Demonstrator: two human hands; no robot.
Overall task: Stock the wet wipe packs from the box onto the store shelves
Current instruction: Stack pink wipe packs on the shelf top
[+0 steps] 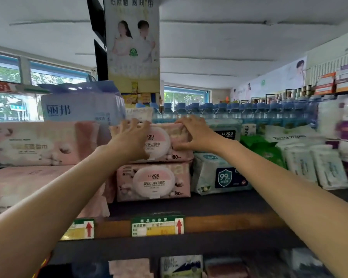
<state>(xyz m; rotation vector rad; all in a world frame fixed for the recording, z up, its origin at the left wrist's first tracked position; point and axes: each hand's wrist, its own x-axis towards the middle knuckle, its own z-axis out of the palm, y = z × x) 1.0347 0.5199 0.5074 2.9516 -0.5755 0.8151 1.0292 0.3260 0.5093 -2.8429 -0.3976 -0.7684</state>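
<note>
Both hands are on the upper pink wet wipe pack point(165, 143), which sits stacked on a second pink wet wipe pack point(154, 182) toward the middle of the top shelf point(219, 205), set back from its front edge. The left hand point(132, 140) lies over the pack's left end with fingers spread and curled over the top edge; the right hand point(193, 133) pinches the right end, fingers on top and thumb beneath. To seat it well, I would judge the pack should be pushed back until its face lines up with the one under it, label outward, ends square. The grey wipe pack point(219, 175) stands just beside on the right, so slide straight, not sideways. The picture is smeared at the sides, so whether the left tissue bundle point(32, 145) touches the stack is unclear. The box is not in view.
</note>
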